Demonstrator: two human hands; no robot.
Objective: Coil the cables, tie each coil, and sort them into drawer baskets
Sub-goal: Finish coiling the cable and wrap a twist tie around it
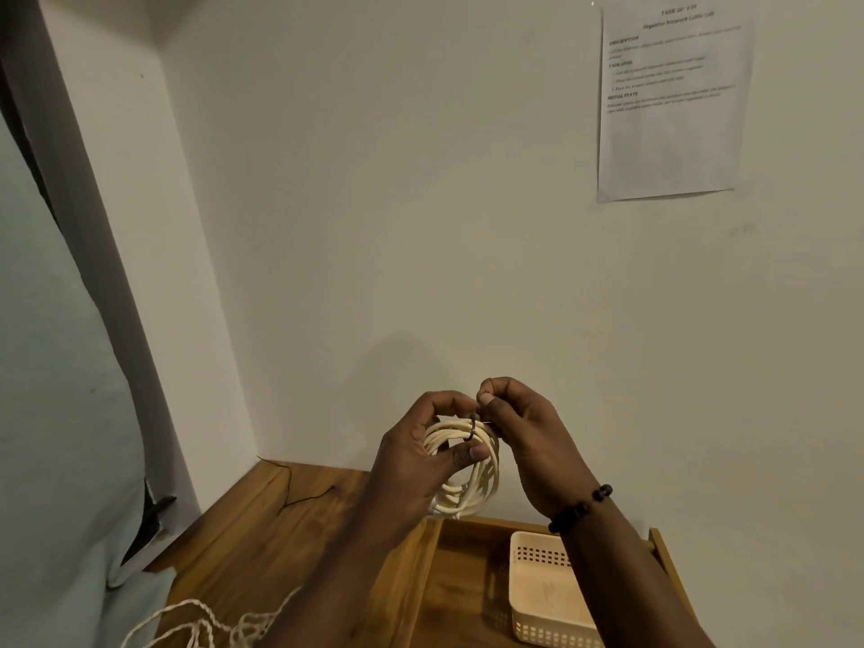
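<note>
Your left hand point(423, 453) grips the white cable coil point(467, 465) up in the air over the open drawer's point(460, 577) back edge, while your right hand point(523, 427) pinches the dark tie point(473, 427) wrapped around it. The cream basket point(542, 596) sits in the drawer.

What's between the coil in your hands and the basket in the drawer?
In the head view, nothing solid: the coil is held up in both hands, and below it lies the drawer's back edge and bare wooden floor before the basket.

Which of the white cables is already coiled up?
The white cable coil held in both hands; the other white cable lies loose on the wooden top at lower left.
</note>
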